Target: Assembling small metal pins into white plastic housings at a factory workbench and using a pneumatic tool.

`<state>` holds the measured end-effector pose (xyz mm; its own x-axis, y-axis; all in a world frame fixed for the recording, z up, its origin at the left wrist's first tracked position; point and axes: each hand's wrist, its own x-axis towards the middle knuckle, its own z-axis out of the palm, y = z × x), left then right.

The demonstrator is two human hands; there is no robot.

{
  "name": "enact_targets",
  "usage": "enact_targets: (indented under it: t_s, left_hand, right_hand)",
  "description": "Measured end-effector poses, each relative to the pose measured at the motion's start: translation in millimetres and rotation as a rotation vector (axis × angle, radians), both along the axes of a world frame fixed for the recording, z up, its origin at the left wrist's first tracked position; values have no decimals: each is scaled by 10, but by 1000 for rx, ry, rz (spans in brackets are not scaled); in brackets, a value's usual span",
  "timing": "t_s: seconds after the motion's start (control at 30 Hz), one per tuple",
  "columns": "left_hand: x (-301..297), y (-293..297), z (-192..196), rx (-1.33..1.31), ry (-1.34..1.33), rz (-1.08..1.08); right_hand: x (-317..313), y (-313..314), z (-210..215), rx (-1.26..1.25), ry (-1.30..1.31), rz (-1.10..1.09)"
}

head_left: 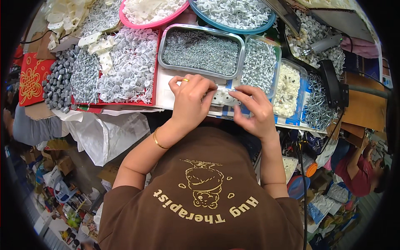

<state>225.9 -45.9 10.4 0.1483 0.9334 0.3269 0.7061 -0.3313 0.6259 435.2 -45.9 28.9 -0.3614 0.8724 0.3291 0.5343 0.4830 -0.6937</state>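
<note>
A small white plastic piece with holes [223,98] lies in front of me at the table's near edge, between my hands. My left hand [191,96], with a ring and a gold bracelet, is closed, its thumb and index finger pinching the piece's left end. At the other end, my right hand [255,109] has thumb and index finger apart, with a fingertip at or just beside the piece. Just beyond them stands a metal tray of small screws [200,53]. To its right is a clear tub of white-headed fasteners [259,62].
On the left, a red tray [156,85] holds white-capped nails, beside grey cylinders [58,81]. Pink [123,16] and teal [273,23] basins stand at the back. Right are a tub of cream bits [286,89], loose screws [318,102] and a black stand [333,85].
</note>
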Motion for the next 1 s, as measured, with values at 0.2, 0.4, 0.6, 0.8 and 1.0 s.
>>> enact_targets:
  t_s: [0.2,0.4,0.6,0.8,1.0]
  left_hand:
    - [-31,6,15,-35,44,-33]
    - [-61,13,-2,-36,24,-26]
    - [-71,-4,16,-35,0,-21]
    - [-48,-30,-9,-22,43,-9]
    - [-902,411,204,156,442,493]
  right_hand:
    - [25,44,85,0,-171,107]
    - [-54,54,124,-13,-226,161]
    - [48,87,-31,29,-191,-76]
    - [211,386,-268,68,-471,-565]
    - [270,288,-36,-265,93,-523]
